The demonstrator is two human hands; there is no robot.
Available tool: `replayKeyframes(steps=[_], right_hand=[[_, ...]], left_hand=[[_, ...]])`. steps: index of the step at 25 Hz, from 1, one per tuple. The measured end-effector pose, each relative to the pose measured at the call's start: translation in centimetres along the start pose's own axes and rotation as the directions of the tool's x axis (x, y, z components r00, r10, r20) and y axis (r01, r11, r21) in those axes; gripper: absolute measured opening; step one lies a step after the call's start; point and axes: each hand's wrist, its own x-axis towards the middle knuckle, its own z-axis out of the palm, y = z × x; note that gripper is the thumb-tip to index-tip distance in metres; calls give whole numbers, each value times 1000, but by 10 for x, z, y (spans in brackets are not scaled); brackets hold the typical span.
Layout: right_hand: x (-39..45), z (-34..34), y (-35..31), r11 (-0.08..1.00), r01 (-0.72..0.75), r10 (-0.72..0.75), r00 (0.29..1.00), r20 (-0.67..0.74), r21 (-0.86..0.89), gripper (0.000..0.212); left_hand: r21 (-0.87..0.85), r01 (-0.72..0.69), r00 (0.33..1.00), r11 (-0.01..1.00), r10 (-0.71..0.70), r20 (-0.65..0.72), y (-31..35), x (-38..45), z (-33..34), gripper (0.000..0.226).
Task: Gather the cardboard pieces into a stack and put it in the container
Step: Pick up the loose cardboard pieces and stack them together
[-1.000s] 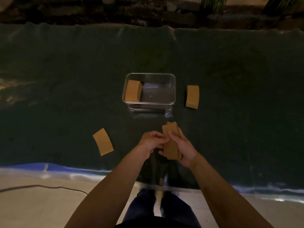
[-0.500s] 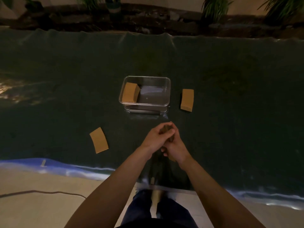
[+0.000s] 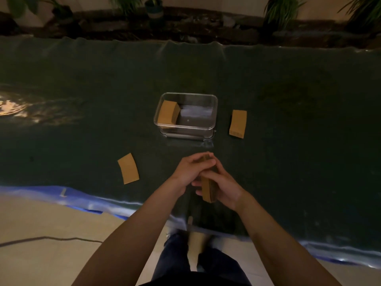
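A stack of brown cardboard pieces (image 3: 208, 188) stands on edge between both hands, just in front of the clear plastic container (image 3: 214, 112). My left hand (image 3: 190, 169) covers its top end and my right hand (image 3: 223, 184) grips its side. Inside the container a cardboard stack (image 3: 168, 114) leans against the left wall. One loose cardboard piece (image 3: 128, 171) lies flat to the left of my hands. Another cardboard stack (image 3: 238, 123) lies right of the container.
Everything rests on a dark green cloth (image 3: 288, 120) with a blue shiny front edge (image 3: 82, 200). Potted plants (image 3: 278, 11) and a dark ledge run along the back. A cable (image 3: 51, 238) crosses the pale floor at lower left. My legs show below.
The held stack has turned from lying flat and visible to standing edge-on, with my left hand closed over its top. The view has shifted slightly.
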Motion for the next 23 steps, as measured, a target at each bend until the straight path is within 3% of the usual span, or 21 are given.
replayKeyframes(steps=[2,6,11,16,21,23], right_hand=[[3,0,-2,1000,-14,15,998,65,-10,69],[19,15,-8,996,-6,11,998,58,-91,76],[48,57,-8,991,27,-20,998,58,-134,64],[84,103,-9,964,-76,101,991,88,-256,67],[114,142,-2,975,-112,125,991,56,-190,62],[123,147,6,986,-117,120,993,19,-120,63]], left_hand=[[-47,19,999,999,-17,29,2,-1,-12,34],[-46,50,996,998,-47,70,4,5,-38,31],[-61,100,993,993,-96,74,4,18,-89,29],[-65,155,987,986,-152,52,4,21,-152,26],[-23,192,981,981,-191,47,1,30,-196,29],[15,182,981,983,-183,72,-5,37,-207,47]])
